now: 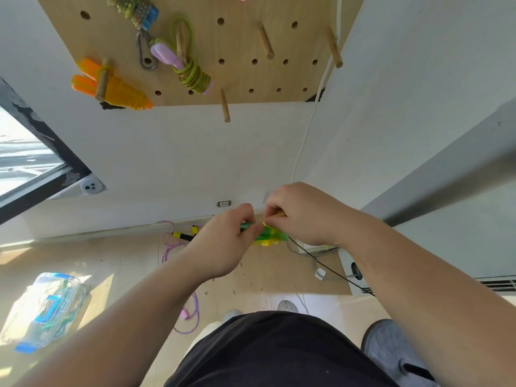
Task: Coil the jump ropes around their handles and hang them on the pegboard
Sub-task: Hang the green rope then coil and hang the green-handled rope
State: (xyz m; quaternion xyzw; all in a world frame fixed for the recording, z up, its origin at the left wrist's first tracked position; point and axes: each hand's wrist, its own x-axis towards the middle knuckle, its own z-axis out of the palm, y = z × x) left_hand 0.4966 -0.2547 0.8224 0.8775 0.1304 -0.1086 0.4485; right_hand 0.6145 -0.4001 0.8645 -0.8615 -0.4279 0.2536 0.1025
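Both hands are raised in front of the body, below the pegboard (279, 79) and well apart from it.

Left hand (223, 241): clenched round the handle end of the green jump rope (269, 236), fingers wrapped over the green grips.

Right hand (301, 216): just beside the left, fingers curled, pinching at the yellow cord where it bunches around the handles (the strand under the fingertips is hidden).

The rope is held in the air between the two hands, roughly level, above the floor (251, 277).

On the pegboard:
- Orange jump rope (120, 90), cord wound round its handles, hung on a wooden peg at lower left.
- Purple-handled rope (190, 71), lime cord coiled around it, hung on a peg near the middle.
- Braided rope (134, 9) with a blue part at the top edge, and a metal snap hook (145, 54) dangling under it.
- Bare pegs to the right: upper peg (265, 40), edge peg (334, 47), bottom peg (225, 106).

On the floor:
- Yellow-and-black handles (184, 234) with loose purple cord, close to the wall.
- Pink-handled rope (185, 314), its purple cord lying loose, nearer the feet.
- Clear plastic box (47, 308) with blue latches at left, in a patch of sun.
- Black cable (329, 270) running below the right wrist.
- Grey shoe (391, 350) at lower right.
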